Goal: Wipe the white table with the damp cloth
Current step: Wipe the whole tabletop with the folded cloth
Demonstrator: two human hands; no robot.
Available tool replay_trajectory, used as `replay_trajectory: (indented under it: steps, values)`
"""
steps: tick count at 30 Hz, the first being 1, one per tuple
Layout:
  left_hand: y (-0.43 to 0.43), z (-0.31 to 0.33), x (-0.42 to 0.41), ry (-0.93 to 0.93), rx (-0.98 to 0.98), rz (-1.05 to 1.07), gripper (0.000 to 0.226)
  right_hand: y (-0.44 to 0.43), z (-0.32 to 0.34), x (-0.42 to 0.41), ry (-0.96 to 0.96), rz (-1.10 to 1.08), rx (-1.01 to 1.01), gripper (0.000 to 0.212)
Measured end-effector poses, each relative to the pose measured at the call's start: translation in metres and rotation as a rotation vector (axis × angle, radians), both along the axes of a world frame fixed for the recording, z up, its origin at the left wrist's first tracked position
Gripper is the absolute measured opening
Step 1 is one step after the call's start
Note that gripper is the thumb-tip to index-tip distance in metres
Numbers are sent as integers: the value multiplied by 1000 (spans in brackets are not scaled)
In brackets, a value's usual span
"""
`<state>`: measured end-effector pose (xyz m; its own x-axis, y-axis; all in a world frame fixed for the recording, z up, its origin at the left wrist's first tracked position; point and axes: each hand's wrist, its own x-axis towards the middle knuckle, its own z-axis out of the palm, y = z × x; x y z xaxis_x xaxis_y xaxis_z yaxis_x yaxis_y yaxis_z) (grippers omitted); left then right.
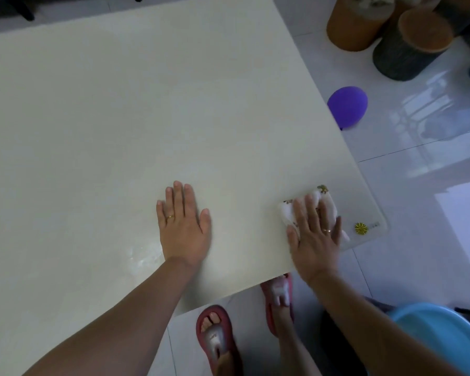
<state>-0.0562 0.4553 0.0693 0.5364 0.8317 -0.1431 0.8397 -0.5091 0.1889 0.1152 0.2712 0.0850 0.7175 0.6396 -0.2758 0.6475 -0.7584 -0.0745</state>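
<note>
- White table [120, 118]: fills left & centre of view, seen from above; its near edge runs diagonally past the person's feet.
- Wet sheen [144, 256] on the tabletop, just left of the L wrist.
- Left hand [183, 226]: flat on the table, palm down, fingers straight & close together, thumb out to the side; holds nothing. Ring on one finger.
- Red slippers [215, 335] on the person's feet, on the tiled floor below the table's near edge; one foot partly under the edge.
- Damp cloth [329, 204]: white w/ brownish print, bunched on the table's near right corner, under the R hand.
- Right hand [314, 237]: palm down on the cloth, fingers straight & spread, pressing it to the tabletop; slightly blurred.
- Purple balloon [347, 107] on the floor, partly behind the table's R edge.
- Gold flower sticker [361, 228] on the corner, just right of the cloth.
- Two cylinders on the floor, top right: orange one [356, 23], dark one w/ orange top [410, 42] beside it.
- Blue basin [440, 335], bottom right, behind the R forearm.
</note>
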Motion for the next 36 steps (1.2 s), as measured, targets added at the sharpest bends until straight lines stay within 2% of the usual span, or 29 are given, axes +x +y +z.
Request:
replay_trajectory:
  steps: [2,3,5,7,9,10,12,14,16,18,20,23,24,25,27,29,31,33,36]
  values:
    - [0,5,12,-14,11,-1,65,10,-3,-31,10,-44,-10,60]
    - [0,7,20,-27,18,-3,65,13,-4,-46,11,24,-2,61]
    - [4,11,41,-47,16,-19,64,7,1,-54,15,276,16,63]
    - [7,12,62,-50,8,-34,64,-4,5,-24,19,541,7,61]
    - [11,12,80,-49,-5,-49,65,-14,6,22,-48,651,-21,62]
    - [13,11,88,-49,-12,-56,65,-17,6,46,-76,595,-34,62]
    - [17,9,100,-45,-16,-63,65,-16,7,77,-39,349,-39,63]
    - [19,5,109,-35,-26,-57,65,-6,3,72,1,86,0,65]
    - [17,0,113,-26,-33,-37,65,9,-2,42,-11,-39,-9,64]
    - [14,-3,114,-24,-16,-19,66,19,-5,9,-37,81,4,64]
    - [13,-4,114,-27,2,-21,66,19,-6,1,-27,332,44,64]
    - [14,-3,115,-31,5,-24,65,13,-10,48,-26,680,65,64]
    - [13,-3,115,-29,8,-20,65,13,-11,70,-53,720,59,64]
    - [13,-3,115,-25,9,-17,66,18,-11,90,-70,683,45,63]
    - [12,-2,115,-21,7,-14,68,35,-11,114,-51,445,40,62]
    - [12,-1,115,-18,1,-13,68,59,-12,108,-38,143,74,61]
    - [12,-1,116,-15,-1,-10,69,82,-10,81,-16,-46,74,62]
    - [13,0,116,-6,1,-6,69,96,-8,50,-8,43,71,61]
    - [14,1,117,6,8,-13,67,96,-6,46,11,461,58,60]
